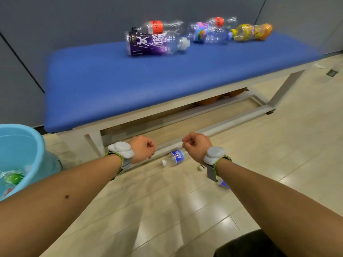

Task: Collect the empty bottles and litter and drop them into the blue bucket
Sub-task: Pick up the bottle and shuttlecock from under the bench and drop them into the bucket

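Several empty plastic bottles lie on the blue padded bench (111, 80): a purple-label bottle (152, 44), a red-label bottle (159, 26) behind it, a multicoloured-label bottle (206, 33) and a yellow-orange bottle (252, 32). A small blue-label bottle (174, 157) lies on the floor between my fists, and another bottle (223, 183) is partly hidden under my right forearm. The light blue bucket (24, 145) stands at the left with litter inside. My left hand (143, 149) and my right hand (196, 146) are both closed fists holding nothing, held out over the floor in front of the bench.
A small white cap (200, 167) lies on the floor by my right wrist. The bench has a pale metal frame (222, 121) with orange things beneath it. A grey wall runs behind. Beige tiled floor extends right and towards me; something dark sits at the bottom right.
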### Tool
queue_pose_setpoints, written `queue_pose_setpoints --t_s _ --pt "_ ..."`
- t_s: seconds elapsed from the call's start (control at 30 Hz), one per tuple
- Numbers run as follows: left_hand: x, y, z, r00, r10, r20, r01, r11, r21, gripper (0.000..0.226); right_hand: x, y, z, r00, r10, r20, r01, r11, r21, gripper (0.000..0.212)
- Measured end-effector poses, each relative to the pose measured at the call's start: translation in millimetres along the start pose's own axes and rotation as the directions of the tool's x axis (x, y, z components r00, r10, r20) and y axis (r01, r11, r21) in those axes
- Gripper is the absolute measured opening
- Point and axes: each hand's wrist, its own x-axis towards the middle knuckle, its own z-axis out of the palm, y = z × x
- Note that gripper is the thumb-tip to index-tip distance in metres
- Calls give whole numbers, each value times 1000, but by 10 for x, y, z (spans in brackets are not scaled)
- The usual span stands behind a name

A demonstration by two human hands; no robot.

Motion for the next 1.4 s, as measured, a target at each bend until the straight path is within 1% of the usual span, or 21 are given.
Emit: queue_pose_setpoints --t_s 0.13,0.27,0.47,0.67,0.77,0.87,0.93,1.1,1.2,1.3,1.37,1.4 --pt "274 185 302 1000 16 25 -17 999 41 15 36 401 -239 996 65 -57 -67 997 -27 13" --pt "554 206 554 998 38 41 -42 996 84 15 137 764 -324 986 136 -96 -141 988 -57 17" --pt "891 116 822 998 49 45 -54 991 122 14 270 1046 -224 979 167 -117 -173 984 -38 18" --pt "1133 118 1055 996 56 73 -66 988 142 19 408 1297 -139 973 218 -74 -223 972 -69 24" --pt "1249 71 1201 993 58 101 -73 985 154 23 497 1449 -43 968 243 -66 -249 963 -105 31" --pt "1349 -39 1379 990 51 134 -76 979 191 31 524 1633 119 960 278 -39 -281 943 -179 42" --pt "1407 -108 1494 985 36 168 -74 972 222 37 557 1733 196 947 322 -9 -314 914 -258 49" --pt "1514 -208 1651 978 20 210 -82 953 292 47 673 1882 276 910 410 61 -359 853 -378 59" --pt "1549 -232 1702 975 1 223 -73 946 316 53 724 1941 290 891 443 98 -369 833 -413 60" --pt "1570 -243 1788 969 -13 247 -76 934 348 57 751 1989 328 883 460 95 -381 819 -428 56" --pt "1570 -270 1841 965 -27 262 -67 937 344 52 745 2019 367 882 463 87 -382 812 -442 51" --pt "1574 -280 1856 962 -30 270 -65 940 336 46 743 2033 387 882 463 86 -382 810 -445 49"
